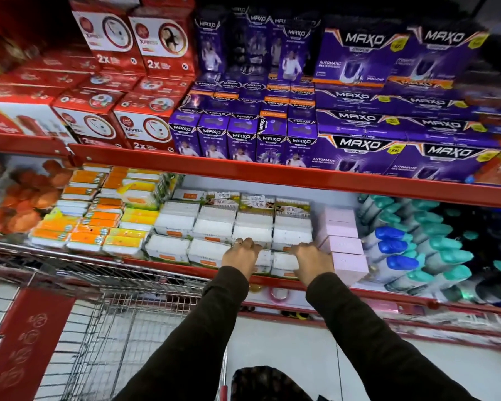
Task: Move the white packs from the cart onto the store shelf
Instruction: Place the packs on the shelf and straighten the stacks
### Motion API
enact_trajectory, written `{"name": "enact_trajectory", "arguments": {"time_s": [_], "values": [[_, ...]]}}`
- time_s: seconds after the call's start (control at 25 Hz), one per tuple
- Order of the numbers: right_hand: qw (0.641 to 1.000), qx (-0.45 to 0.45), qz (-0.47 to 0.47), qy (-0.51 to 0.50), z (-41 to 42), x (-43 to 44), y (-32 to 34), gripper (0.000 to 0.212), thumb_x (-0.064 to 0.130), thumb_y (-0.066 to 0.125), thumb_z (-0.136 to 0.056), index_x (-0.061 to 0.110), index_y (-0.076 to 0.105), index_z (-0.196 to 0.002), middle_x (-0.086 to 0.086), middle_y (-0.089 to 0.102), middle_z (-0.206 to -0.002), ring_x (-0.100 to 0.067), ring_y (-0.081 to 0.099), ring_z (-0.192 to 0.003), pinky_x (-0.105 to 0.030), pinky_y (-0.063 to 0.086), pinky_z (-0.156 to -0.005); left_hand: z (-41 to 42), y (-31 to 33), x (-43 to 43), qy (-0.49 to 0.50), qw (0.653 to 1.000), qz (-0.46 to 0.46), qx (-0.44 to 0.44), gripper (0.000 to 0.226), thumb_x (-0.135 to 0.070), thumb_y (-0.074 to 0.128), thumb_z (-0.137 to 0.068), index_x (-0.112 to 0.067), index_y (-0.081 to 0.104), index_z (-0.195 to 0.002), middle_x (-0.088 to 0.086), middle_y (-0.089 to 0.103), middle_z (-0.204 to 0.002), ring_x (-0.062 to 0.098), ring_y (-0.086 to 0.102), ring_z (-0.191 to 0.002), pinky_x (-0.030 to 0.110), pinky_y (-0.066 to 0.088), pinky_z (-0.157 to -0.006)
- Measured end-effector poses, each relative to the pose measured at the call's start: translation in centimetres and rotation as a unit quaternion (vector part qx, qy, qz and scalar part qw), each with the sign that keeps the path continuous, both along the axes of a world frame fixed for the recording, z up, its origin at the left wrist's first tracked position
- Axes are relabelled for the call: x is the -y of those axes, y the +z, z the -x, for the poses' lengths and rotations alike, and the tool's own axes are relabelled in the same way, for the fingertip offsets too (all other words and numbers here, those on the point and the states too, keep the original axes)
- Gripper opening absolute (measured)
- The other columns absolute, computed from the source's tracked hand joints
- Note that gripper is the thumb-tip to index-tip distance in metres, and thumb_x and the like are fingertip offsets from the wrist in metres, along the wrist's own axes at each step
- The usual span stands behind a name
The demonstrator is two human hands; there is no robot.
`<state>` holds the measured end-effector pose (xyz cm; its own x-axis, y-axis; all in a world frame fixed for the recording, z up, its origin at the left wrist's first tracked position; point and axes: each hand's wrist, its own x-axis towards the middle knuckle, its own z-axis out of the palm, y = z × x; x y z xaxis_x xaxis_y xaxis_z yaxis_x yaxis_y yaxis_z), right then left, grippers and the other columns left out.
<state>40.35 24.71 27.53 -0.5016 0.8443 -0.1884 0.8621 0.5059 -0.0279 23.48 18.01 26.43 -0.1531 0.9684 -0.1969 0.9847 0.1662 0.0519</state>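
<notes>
Several white packs (213, 227) lie in rows on the lower red store shelf (272, 280). Both my arms reach over to the shelf's front edge. My left hand (240, 254) rests fingers-down on a white pack (265, 259) in the front row. My right hand (311, 260) presses on the neighbouring front white pack (284, 263), beside the pink boxes. Whether either hand grips its pack or only pushes it is unclear. The wire cart (104, 322) stands at the lower left; its contents are not visible.
Orange and yellow packs (99, 221) fill the shelf left of the white ones. Pink boxes (344, 247) and blue and teal capped bottles (411, 250) stand to the right. Red boxes (119, 117) and purple boxes (301, 134) crowd the shelf above.
</notes>
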Motion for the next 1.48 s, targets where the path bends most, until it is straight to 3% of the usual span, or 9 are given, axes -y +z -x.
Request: {"name": "enact_trajectory", "arguments": {"time_s": [0.12,0.2,0.28,0.32,0.4,0.48,0.56,0.76,1.48], "values": [[0.999,-0.055,-0.004,0.001,-0.6,0.6,-0.2,0.052,0.018,0.074,-0.079,0.022,0.057,-0.128,-0.001,0.062,-0.125,-0.023,0.057,-0.117,-0.038,0.054,-0.092,0.3,-0.3,0.7,-0.007,1.000,-0.020,0.014,0.057,-0.012,0.060,-0.090,-0.021,0.044,-0.144,0.006,0.046,-0.145,0.026,0.045,-0.132,0.037,0.045,-0.105],[0.966,-0.236,0.051,-0.090,-0.8,2.2,-0.1,0.047,0.029,0.075,-0.080,0.019,0.058,-0.122,-0.001,0.059,-0.123,-0.022,0.058,-0.114,-0.034,0.052,-0.091,-0.1,-0.3,2.1,0.059,0.991,-0.096,0.072,0.055,-0.031,0.064,-0.090,-0.017,0.046,-0.141,0.008,0.046,-0.141,0.026,0.046,-0.129,0.037,0.043,-0.106],[0.785,-0.498,0.212,-0.302,-0.6,4.4,-0.1,0.041,0.032,0.070,-0.086,0.012,0.057,-0.119,-0.009,0.060,-0.121,-0.028,0.060,-0.111,-0.031,0.054,-0.083,-1.7,-0.4,3.6,0.235,0.923,-0.201,0.230,0.048,-0.037,0.060,-0.093,-0.010,0.051,-0.131,0.013,0.049,-0.132,0.026,0.048,-0.122,0.037,0.043,-0.104],[0.620,-0.589,0.308,-0.417,-0.3,5.1,-0.2,0.044,0.034,0.065,-0.090,0.010,0.053,-0.126,-0.013,0.058,-0.126,-0.033,0.058,-0.116,-0.034,0.054,-0.085,-2.5,-0.6,4.0,0.351,0.839,-0.219,0.354,0.046,-0.036,0.057,-0.095,-0.005,0.050,-0.128,0.015,0.049,-0.131,0.028,0.049,-0.122,0.039,0.043,-0.105],[0.303,-0.654,0.431,-0.543,-0.3,6.0,-0.7,0.058,0.040,0.054,-0.096,0.009,0.039,-0.143,-0.018,0.046,-0.142,-0.039,0.047,-0.130,-0.044,0.045,-0.102,-3.8,-0.6,3.7,0.539,0.553,-0.191,0.606,0.050,-0.036,0.050,-0.099,0.000,0.046,-0.134,0.021,0.048,-0.139,0.034,0.051,-0.126,0.043,0.043,-0.108],[0.172,-0.662,0.441,-0.581,-0.5,5.9,-1.1,0.068,0.045,0.050,-0.097,0.010,0.027,-0.151,-0.018,0.036,-0.152,-0.040,0.040,-0.136,-0.049,0.037,-0.111,-4.4,-0.1,3.3,0.587,0.329,-0.123,0.729,0.062,-0.043,0.041,-0.102,-0.003,0.033,-0.148,0.022,0.040,-0.151,0.038,0.047,-0.133,0.045,0.042,-0.111],[0.149,-0.670,0.432,-0.585,-0.3,5.3,-1.4,0.071,0.048,0.048,-0.097,0.009,0.024,-0.151,-0.019,0.033,-0.154,-0.041,0.039,-0.136,-0.050,0.035,-0.113,-4.6,0.8,3.0,0.576,0.245,-0.107,0.772,0.071,-0.050,0.037,-0.102,-0.005,0.021,-0.155,0.021,0.031,-0.157,0.041,0.042,-0.138,0.047,0.037,-0.115],[0.168,-0.674,0.434,-0.573,0.6,3.6,-1.1,0.069,0.048,0.049,-0.096,0.008,0.030,-0.148,-0.019,0.037,-0.151,-0.038,0.044,-0.132,-0.049,0.040,-0.109,-3.9,0.6,1.1,0.581,0.172,-0.113,0.788,0.076,-0.056,0.044,-0.097,-0.012,0.020,-0.155,0.019,0.029,-0.158,0.042,0.043,-0.137,0.050,0.037,-0.115],[0.144,-0.714,0.363,-0.581,2.6,3.5,-0.8,0.060,0.042,0.053,-0.096,0.016,0.034,-0.146,-0.015,0.038,-0.149,-0.037,0.037,-0.139,-0.051,0.041,-0.109,-2.3,0.1,0.6,0.572,0.165,-0.134,0.792,0.074,-0.052,0.040,-0.100,-0.010,0.019,-0.157,0.018,0.027,-0.160,0.037,0.039,-0.141,0.045,0.034,-0.117]]}}
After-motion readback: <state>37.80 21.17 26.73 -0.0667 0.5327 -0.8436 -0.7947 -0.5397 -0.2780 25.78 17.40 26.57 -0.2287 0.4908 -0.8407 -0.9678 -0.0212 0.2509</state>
